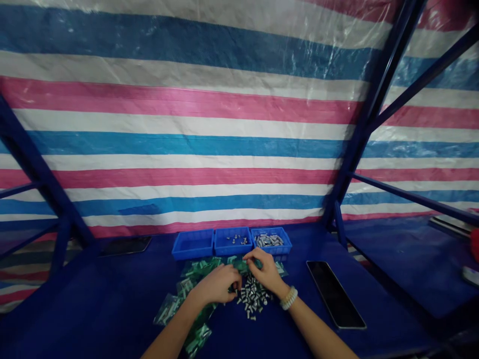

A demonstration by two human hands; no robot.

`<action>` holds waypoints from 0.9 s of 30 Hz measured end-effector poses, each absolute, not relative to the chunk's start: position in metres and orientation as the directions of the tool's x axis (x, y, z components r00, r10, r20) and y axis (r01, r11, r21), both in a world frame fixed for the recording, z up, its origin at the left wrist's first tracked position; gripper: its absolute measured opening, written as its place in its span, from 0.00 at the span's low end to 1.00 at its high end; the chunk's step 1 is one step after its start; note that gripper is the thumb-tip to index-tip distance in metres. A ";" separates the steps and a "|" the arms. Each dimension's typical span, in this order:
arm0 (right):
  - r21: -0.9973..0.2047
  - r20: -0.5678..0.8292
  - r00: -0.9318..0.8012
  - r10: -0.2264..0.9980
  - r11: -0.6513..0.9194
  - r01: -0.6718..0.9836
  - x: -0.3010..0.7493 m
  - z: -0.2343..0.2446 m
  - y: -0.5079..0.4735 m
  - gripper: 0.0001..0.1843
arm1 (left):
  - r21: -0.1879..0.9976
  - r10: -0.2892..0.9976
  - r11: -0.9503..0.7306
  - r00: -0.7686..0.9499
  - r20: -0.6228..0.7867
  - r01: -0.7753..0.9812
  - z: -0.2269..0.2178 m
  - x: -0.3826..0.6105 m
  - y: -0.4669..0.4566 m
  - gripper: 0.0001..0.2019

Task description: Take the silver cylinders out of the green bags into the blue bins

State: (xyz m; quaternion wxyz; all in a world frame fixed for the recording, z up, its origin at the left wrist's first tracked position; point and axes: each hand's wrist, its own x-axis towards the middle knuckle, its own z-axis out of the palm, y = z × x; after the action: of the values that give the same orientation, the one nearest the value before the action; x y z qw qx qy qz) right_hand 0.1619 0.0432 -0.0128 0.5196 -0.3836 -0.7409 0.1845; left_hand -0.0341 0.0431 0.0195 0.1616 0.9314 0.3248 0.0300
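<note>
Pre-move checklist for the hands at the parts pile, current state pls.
1. Hands in view: ok. The left hand and right hand sit at the pile of metal parts.
2. Grip contents: cannot tell. The curled fingers hide whatever they hold.
3. Parts contained: ok. The pile lies compact on the table.
4. Tidy green packets: not ok. They are strewn under the left forearm.
5. The blue bins are upright in a row behind the pile: ok.
6. The phone lies apart from the pile, right of the right wrist: ok.
</note>
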 end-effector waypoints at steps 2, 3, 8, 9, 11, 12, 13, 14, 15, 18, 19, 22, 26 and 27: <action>-0.673 0.627 -0.167 0.761 0.638 0.374 0.162 -0.012 0.042 0.10 | 0.375 0.614 -0.729 0.789 -0.011 0.572 0.020 -0.036 0.046 0.04; -0.674 0.626 -0.173 0.760 0.639 0.370 0.162 -0.011 0.041 0.10 | 0.407 0.626 -0.717 0.780 0.017 0.567 0.021 -0.037 0.047 0.04; -0.693 0.612 -0.261 0.747 0.665 0.279 0.156 -0.012 0.036 0.12 | 0.663 0.781 -0.552 0.593 0.197 0.506 0.025 -0.040 0.054 0.02; -0.694 0.609 -0.280 0.742 0.670 0.264 0.155 -0.013 0.036 0.13 | 0.720 0.811 -0.513 0.539 0.227 0.468 0.025 -0.040 0.056 0.02; -0.695 0.609 -0.298 0.735 0.675 0.247 0.151 -0.017 0.036 0.14 | 0.813 0.853 -0.441 0.459 0.248 0.381 0.023 -0.039 0.059 0.04; -0.697 0.610 -0.296 0.735 0.676 0.240 0.150 -0.018 0.036 0.14 | 0.847 0.865 -0.409 0.441 0.240 0.340 0.022 -0.039 0.060 0.06; -0.700 0.613 -0.290 0.735 0.675 0.233 0.149 -0.019 0.037 0.13 | 0.871 0.871 -0.383 0.434 0.231 0.306 0.021 -0.038 0.061 0.07; -0.701 0.616 -0.282 0.735 0.675 0.229 0.148 -0.019 0.038 0.12 | 0.888 0.873 -0.364 0.435 0.221 0.279 0.020 -0.038 0.061 0.08; -0.700 0.621 -0.273 0.735 0.677 0.230 0.148 -0.019 0.038 0.10 | 0.901 0.873 -0.350 0.438 0.214 0.258 0.020 -0.038 0.062 0.09; -0.666 0.650 -0.258 0.715 0.700 0.259 0.149 -0.015 0.038 0.05 | 0.922 0.872 -0.323 0.446 0.201 0.216 0.019 -0.038 0.061 0.11; -0.649 0.664 -0.257 0.702 0.712 0.268 0.149 -0.014 0.038 0.05 | 0.928 0.873 -0.312 0.448 0.195 0.204 0.019 -0.038 0.061 0.12; -0.612 0.702 -0.251 0.667 0.744 0.267 0.151 -0.009 0.036 0.05 | 0.948 0.868 -0.278 0.464 0.179 0.154 0.020 -0.038 0.059 0.13; -0.608 0.713 -0.236 0.660 0.750 0.261 0.154 -0.004 0.034 0.06 | 0.958 0.846 -0.276 0.493 0.202 0.079 0.022 -0.036 0.057 0.16; -0.612 0.711 -0.229 0.664 0.746 0.263 0.154 -0.004 0.034 0.06 | 0.957 0.849 -0.280 0.484 0.211 0.075 0.022 -0.034 0.056 0.17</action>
State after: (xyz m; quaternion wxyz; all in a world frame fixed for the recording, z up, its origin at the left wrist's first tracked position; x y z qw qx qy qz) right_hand 0.1539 0.0344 -0.0039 0.5412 -0.3043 -0.7616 0.1856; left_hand -0.0342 0.0559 0.0215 0.5013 0.7005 0.3298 0.3863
